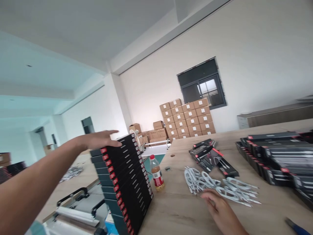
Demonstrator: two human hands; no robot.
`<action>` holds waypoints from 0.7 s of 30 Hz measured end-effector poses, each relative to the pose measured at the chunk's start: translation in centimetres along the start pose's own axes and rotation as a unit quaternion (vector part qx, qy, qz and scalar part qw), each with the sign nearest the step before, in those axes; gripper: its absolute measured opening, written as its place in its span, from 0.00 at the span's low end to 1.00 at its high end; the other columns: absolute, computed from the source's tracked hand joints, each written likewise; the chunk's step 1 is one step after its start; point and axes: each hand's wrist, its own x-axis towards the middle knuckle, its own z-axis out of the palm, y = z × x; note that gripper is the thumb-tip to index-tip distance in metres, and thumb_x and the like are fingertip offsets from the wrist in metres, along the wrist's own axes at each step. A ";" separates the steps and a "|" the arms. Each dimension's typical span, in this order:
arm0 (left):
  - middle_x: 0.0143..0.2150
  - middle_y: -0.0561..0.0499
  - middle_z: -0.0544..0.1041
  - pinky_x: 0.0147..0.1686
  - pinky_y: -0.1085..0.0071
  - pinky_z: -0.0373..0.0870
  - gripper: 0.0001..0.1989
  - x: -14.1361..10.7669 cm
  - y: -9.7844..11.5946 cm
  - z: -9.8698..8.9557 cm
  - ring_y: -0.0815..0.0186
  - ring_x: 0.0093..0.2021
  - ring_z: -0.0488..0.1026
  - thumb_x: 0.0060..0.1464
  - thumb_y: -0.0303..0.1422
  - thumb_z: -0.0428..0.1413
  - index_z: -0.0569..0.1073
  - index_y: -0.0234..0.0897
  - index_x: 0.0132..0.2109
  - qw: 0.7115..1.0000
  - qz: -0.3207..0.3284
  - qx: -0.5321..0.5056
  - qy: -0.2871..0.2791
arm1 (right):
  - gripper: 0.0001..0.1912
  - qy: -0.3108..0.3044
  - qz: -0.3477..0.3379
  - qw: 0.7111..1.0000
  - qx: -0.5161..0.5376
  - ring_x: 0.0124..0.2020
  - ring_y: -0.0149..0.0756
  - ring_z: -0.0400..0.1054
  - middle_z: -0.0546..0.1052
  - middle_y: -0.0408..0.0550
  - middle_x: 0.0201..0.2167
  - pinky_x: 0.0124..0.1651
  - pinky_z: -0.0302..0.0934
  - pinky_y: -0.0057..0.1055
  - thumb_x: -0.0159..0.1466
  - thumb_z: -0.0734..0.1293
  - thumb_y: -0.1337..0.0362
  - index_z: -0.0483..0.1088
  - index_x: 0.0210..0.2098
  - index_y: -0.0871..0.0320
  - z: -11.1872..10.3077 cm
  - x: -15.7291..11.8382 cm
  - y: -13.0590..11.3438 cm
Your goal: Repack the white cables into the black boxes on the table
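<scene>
A tall stack of flat black boxes (129,182) with red and white end labels rises at the table's left edge. On its top lies my left hand (101,138), fingers stretched out and thumb at the near edge of the uppermost box. Low over the table, my right hand (216,205) has loosely curved fingers, with a gap by the thumb and nothing visible in it. Just beyond its fingertips is a pile of coiled white cables (205,179); whether they touch is unclear. Behind the cables, several black packages (204,153) lie in a loose heap.
A red-capped drink bottle (156,174) stands beside the stack. More black packages (276,156) are piled at the right. A blue-handled tool (297,227) lies at the near right edge. A machine with black handles (75,209) is at lower left; stacked cartons (187,119) stand against the wall.
</scene>
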 end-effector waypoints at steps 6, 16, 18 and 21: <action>0.64 0.47 0.69 0.57 0.51 0.67 0.29 -3.5 9.3 5.0 0.53 0.53 0.74 0.56 0.51 0.55 0.69 0.43 0.61 0.971 0.167 -0.055 0.163 | 0.14 -0.028 0.020 0.999 0.029 0.46 0.42 0.75 0.79 0.51 0.43 0.51 0.67 0.36 0.58 0.61 0.69 0.79 0.32 0.53 0.4 0.1 -0.7; 0.29 0.54 0.73 0.32 0.69 0.67 0.07 -8.4 20.8 36.1 0.64 0.27 0.69 0.53 0.39 0.57 0.71 0.40 0.34 0.853 0.070 -0.516 -0.034 | 0.11 0.002 0.048 0.999 0.002 0.44 0.43 0.76 0.81 0.52 0.42 0.50 0.67 0.35 0.62 0.67 0.62 0.81 0.27 0.54 -1.1 1.0 1.1; 0.26 0.55 0.69 0.32 0.70 0.65 0.10 -9.2 21.1 39.9 0.63 0.29 0.68 0.50 0.41 0.59 0.68 0.41 0.30 0.792 -0.007 -0.609 -0.053 | 0.17 0.035 0.046 0.998 -0.015 0.44 0.44 0.75 0.81 0.53 0.40 0.49 0.68 0.36 0.65 0.67 0.56 0.78 0.23 0.55 -1.8 1.1 1.5; 0.25 0.55 0.69 0.33 0.69 0.62 0.09 -9.7 21.4 42.2 0.62 0.29 0.67 0.49 0.37 0.60 0.67 0.42 0.29 0.746 -0.048 -0.660 -0.071 | 0.17 0.115 0.052 0.991 -0.043 0.50 0.47 0.72 0.78 0.55 0.47 0.48 0.68 0.38 0.67 0.63 0.52 0.79 0.34 0.55 -2.3 3.0 2.3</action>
